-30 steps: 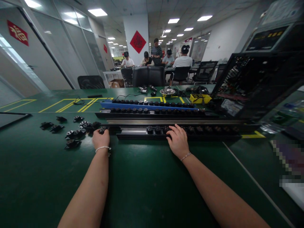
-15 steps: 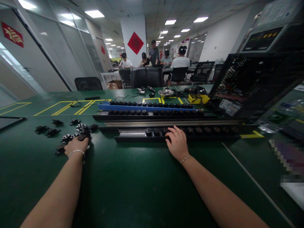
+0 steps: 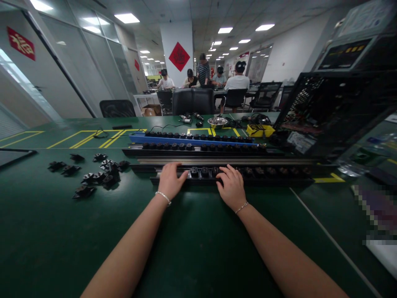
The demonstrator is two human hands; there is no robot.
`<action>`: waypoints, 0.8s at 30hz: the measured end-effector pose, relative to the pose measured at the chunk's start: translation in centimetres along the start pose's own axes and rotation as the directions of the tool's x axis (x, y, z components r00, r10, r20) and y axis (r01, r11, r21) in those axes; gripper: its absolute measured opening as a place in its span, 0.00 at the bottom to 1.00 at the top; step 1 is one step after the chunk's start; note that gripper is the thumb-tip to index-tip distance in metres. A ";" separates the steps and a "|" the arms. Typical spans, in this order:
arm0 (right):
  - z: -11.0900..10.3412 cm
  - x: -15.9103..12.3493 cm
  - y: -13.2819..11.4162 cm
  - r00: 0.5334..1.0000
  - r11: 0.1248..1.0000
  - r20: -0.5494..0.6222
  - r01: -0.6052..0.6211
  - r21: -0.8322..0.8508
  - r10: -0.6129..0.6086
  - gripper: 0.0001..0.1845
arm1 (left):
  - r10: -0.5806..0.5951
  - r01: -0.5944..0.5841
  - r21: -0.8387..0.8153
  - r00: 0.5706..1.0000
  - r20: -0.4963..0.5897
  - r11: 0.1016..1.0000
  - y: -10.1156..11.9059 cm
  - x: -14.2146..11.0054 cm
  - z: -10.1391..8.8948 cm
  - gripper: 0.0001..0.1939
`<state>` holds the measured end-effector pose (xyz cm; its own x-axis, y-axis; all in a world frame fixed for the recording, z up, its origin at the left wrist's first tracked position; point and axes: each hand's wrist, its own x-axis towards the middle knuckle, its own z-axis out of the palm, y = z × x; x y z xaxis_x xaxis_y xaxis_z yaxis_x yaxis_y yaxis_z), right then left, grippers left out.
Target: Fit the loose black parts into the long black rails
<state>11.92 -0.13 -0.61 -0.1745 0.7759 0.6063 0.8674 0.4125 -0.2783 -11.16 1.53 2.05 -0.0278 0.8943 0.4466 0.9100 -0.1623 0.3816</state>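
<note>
A long black rail [image 3: 248,180] lies crosswise before me, with a row of small black sockets [image 3: 205,171] along its channel. My left hand [image 3: 170,181] is over the rail's left end, thumb spread from the fingers and nothing visible in it; the fingertips' contact is partly hidden. Spread fingers of my right hand [image 3: 232,186] rest on the rail's middle, covering some of the row. To the left, several loose black pieces with pointed bases [image 3: 109,179] are scattered and clustered on the green table [image 3: 198,248].
Behind the front rail lie a bare metal-topped rail [image 3: 217,160], a black rail with sockets [image 3: 173,147] and a blue rail [image 3: 149,139]. A metal bowl [image 3: 217,121], yellow bin [image 3: 260,131] and open computer case [image 3: 338,111] stand beyond. People sit farther back.
My left hand went from beside the rail, holding a small black piece, to the loose cluster, where it let go. Then it moved right onto the rail. My right hand stayed put.
</note>
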 end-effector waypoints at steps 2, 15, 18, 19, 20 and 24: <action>0.0 0.0 0.0 1.000 1.000 -0.002 0.004 0.002 -0.004 0.08 | -0.029 0.029 -0.004 0.996 0.088 1.000 2.2 -0.1 1.4 0.18; 0.1 0.0 -0.1 1.000 1.000 0.013 -0.013 0.003 0.013 0.08 | -0.099 0.094 0.091 0.994 0.047 0.991 3.5 -0.6 3.4 0.20; 0.1 0.0 0.0 1.000 1.000 0.004 -0.001 0.006 0.001 0.09 | -0.108 0.105 0.085 0.993 0.036 0.991 3.5 -0.7 3.5 0.19; 0.1 0.0 0.0 1.000 1.000 0.001 0.002 0.006 -0.002 0.09 | -0.111 0.109 0.082 0.993 0.028 0.991 3.5 -0.8 3.6 0.19; 0.1 0.0 0.0 1.000 1.000 -0.001 0.002 0.007 -0.002 0.09 | -0.116 0.114 0.079 0.993 0.020 0.990 3.5 -0.8 3.6 0.19; 0.2 0.0 0.0 1.000 1.000 0.000 -0.003 0.014 0.003 0.09 | -0.158 0.158 0.078 0.987 -0.011 0.984 3.2 -0.9 3.4 0.19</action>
<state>11.85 -0.02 -0.71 -0.1723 0.7771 0.6054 0.8615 0.4169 -0.2899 -6.79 1.65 0.09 -0.1758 0.9039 0.3899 0.9236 0.0144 0.3831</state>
